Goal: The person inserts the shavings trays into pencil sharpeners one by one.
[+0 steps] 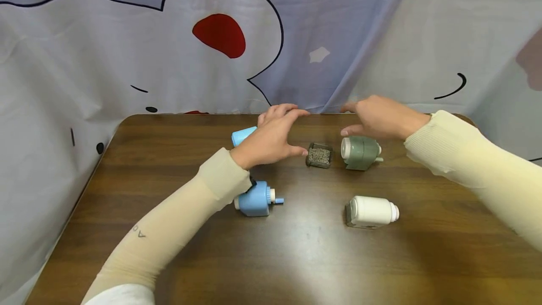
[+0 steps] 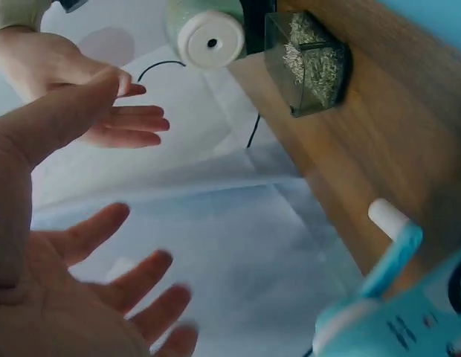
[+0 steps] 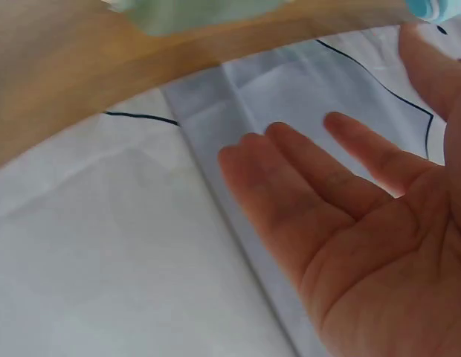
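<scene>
My left hand (image 1: 273,138) is held over the table with thumb and fingers spread apart, holding nothing. Below its thumb tip in the head view is a small clear bin (image 1: 319,155) filled with shavings. Across from it, my right hand (image 1: 378,117) has its fingers extended and grasps nothing; it overlaps the top of a green pencil sharpener (image 1: 361,152) with a white round front. The left wrist view shows the hole in that front. A light-blue crank sharpener (image 1: 243,135), printed with small pictures, is partly hidden behind my left hand.
Nearer me, a blue sharpener (image 1: 255,199) lies under my left wrist. A white sharpener-like box (image 1: 372,211) lies at the right front. All are on a brown wooden table (image 1: 296,267); a printed curtain (image 1: 322,22) hangs at its back edge.
</scene>
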